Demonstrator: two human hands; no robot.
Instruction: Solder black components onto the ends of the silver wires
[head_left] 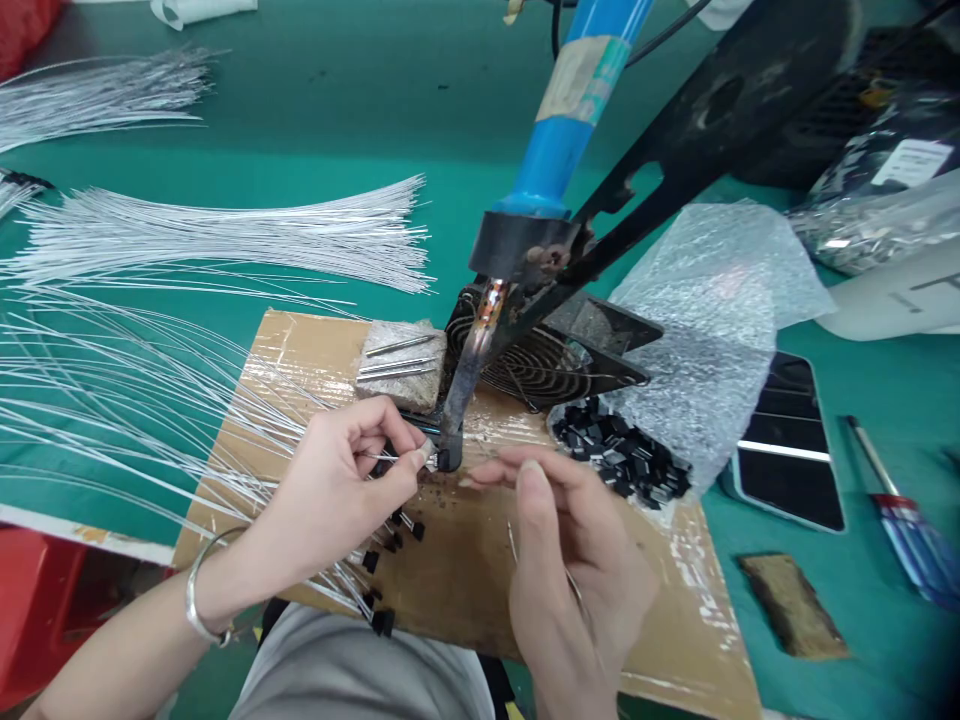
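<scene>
The left hand (341, 480) pinches a white wire (422, 457) between thumb and forefinger, its end touching the soldering iron (480, 335) tip, mid-cardboard (300, 350) toward the far edge. The right hand (570, 545), fingers drawn together, pinches a thin solder strand (512, 540) just beside it. Black components (622, 455) are heaped at the cardboard's right edge.

A black glass-faced smartphone (780, 450) lies beside a clear bubble-wrap bag (720, 300) of small black parts; nearby lies what looks like a blue-handled screwdriver (911, 540).

A thin silver bangle (198, 600) circles the left wrist, both forearms are sleeveless, and a grey garment (360, 668) covers the lap.
</scene>
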